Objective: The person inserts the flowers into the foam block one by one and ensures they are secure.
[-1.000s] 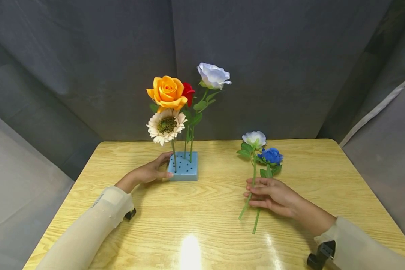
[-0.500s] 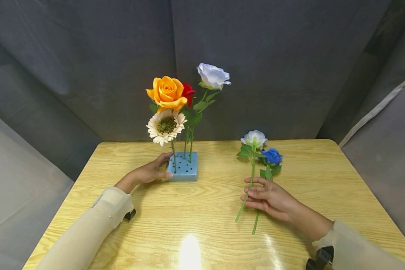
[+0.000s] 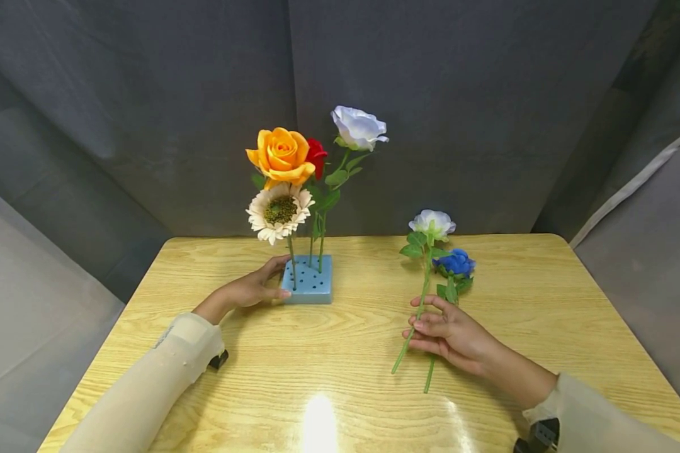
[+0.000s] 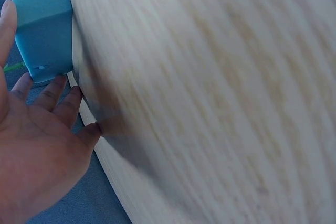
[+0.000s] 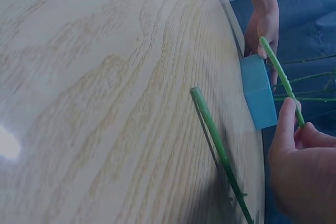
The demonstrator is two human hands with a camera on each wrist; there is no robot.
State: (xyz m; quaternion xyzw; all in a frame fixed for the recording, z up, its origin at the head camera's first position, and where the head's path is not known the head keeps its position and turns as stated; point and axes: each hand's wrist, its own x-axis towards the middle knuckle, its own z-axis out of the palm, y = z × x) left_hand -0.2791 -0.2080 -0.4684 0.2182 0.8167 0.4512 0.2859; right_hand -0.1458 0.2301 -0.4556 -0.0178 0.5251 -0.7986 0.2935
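My left hand (image 3: 255, 286) holds the left side of a light blue block (image 3: 317, 290) with small holes, thumb at its front corner and fingers at its side and back. In the left wrist view, the fingertips touch the block's (image 4: 44, 45) end. An orange rose (image 3: 282, 154), a red rose (image 3: 317, 157), a pale lilac-white rose (image 3: 358, 128) and a cream sunflower (image 3: 279, 212) stand above the block on upright stems. My right hand (image 3: 453, 330) pinches the green stem of a white rose (image 3: 432, 223), bloom pointing away. A blue rose (image 3: 456, 262) lies on the table, partly behind that hand.
The wooden table (image 3: 351, 352) ends at a dark grey curtain (image 3: 459, 113) at the back. In the right wrist view, the lying rose's stem (image 5: 218, 145) stretches across the wood below the right hand.
My right hand has moved slightly left with the white rose. Its bloom has risen a little and its stem end has swung left. The left hand and block have stayed put.
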